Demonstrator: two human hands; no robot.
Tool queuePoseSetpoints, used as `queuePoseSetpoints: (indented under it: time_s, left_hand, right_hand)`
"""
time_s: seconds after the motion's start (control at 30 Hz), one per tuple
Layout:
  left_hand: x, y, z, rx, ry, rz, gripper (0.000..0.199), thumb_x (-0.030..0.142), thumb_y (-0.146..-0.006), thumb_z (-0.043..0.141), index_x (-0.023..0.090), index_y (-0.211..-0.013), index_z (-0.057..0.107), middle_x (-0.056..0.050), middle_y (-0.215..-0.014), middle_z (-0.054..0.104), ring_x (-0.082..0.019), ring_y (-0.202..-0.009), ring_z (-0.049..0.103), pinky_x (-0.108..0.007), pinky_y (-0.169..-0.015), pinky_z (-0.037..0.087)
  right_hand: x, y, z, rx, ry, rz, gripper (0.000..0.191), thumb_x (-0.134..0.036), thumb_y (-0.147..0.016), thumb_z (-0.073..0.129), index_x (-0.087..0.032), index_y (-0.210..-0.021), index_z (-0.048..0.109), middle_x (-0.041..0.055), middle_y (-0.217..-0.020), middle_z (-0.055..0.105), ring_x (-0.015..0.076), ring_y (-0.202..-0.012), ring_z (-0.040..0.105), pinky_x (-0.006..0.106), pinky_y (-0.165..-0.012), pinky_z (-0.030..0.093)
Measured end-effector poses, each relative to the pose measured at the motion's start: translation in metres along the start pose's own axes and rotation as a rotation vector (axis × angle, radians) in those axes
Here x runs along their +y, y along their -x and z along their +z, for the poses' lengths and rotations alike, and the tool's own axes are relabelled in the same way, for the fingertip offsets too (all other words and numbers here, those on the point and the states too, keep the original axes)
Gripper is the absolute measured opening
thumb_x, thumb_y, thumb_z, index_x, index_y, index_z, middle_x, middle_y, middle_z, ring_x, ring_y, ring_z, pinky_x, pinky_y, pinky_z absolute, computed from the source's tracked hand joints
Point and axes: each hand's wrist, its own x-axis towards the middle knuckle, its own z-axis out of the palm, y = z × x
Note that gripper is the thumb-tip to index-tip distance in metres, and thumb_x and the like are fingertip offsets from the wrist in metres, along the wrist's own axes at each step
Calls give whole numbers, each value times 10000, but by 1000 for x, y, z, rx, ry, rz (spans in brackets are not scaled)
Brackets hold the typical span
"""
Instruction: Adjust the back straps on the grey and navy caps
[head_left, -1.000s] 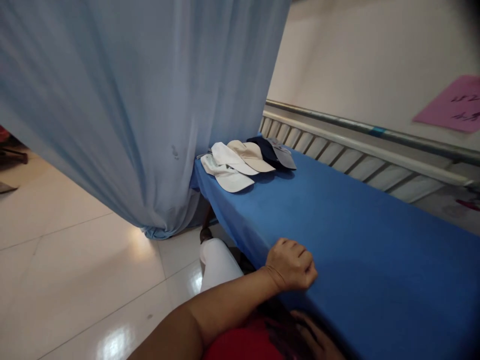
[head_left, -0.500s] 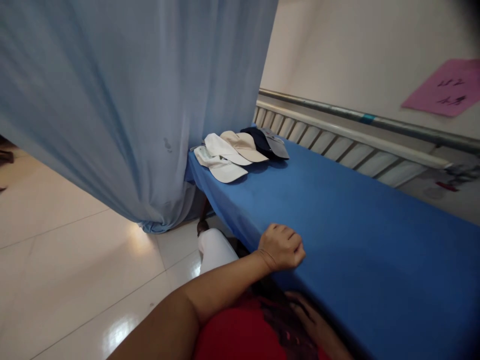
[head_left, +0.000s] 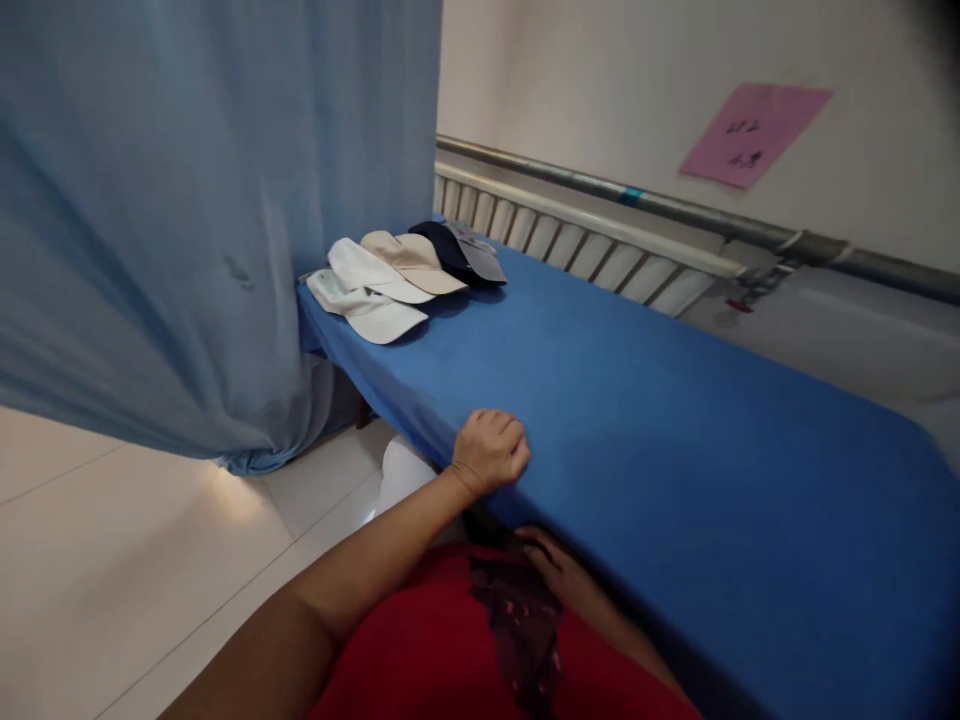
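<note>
Blue curtain (head_left: 187, 200) hangs in soft vertical folds at the far end of the worktop (head_left: 660, 430), as the head view shows it. Beyond the worktop's back edge runs a ribbed radiator (head_left: 570, 240), with pink paper (head_left: 757, 135) on the wall above.

Near the worktop's far end, five caps lie overlapping in a row: an off-white cap (head_left: 394, 320) nearest the front edge, then a white cap (head_left: 367, 265), a beige cap (head_left: 412, 262), a navy cap (head_left: 442, 248) and a grey cap (head_left: 484, 262) towards the back. I'd call this a pause, since neither hand is at the caps. Reaching one would call for the left hand (head_left: 491, 450) to uncurl and stretch along the worktop. Its grip is a folded fist at the front edge, fingers pressed together, nothing seen in them. The right hand (head_left: 544, 552) sits low beside that edge; its grip is partly hidden, so I cannot tell.

Worktop cloth looks smooth and matte; the caps seem soft-crowned fabric with firmer, curved brims.
</note>
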Motion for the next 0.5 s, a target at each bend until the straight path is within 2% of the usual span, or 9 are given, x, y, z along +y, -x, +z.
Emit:
queuePoseSetpoints:
  time_s: [0.27, 0.4, 0.5]
  left_hand:
    - [4, 0, 1, 13, -1, -18, 177, 206, -870, 472, 177, -770, 616, -67, -831, 669, -203, -814, 578, -352, -776, 392]
    - [5, 0, 1, 34, -17, -29, 201, 199, -883, 453, 174, -774, 621, -65, -812, 666, -199, -826, 581, -347, -790, 397]
    - [6, 1, 0, 53, -14, -28, 200, 191, -883, 450, 176, -792, 627, -64, -818, 673, -201, -839, 590, -349, -793, 407]
  right_hand:
    - [3, 18, -9, -51, -51, 92, 341, -333, -874, 410, -238, -1094, 654, 42, -1124, 698, 225, -1104, 617, 363, -1050, 408]
    - [1, 28, -16, -21, -54, 126, 365, -326, -891, 399, -211, -1124, 655, 73, -1156, 684, 239, -1139, 592, 378, -1077, 363]
    - [-1, 33, -18, 13, -67, 158, 332, -305, -883, 428, -224, -1097, 668, 62, -1124, 698, 222, -1103, 611, 368, -1066, 374]
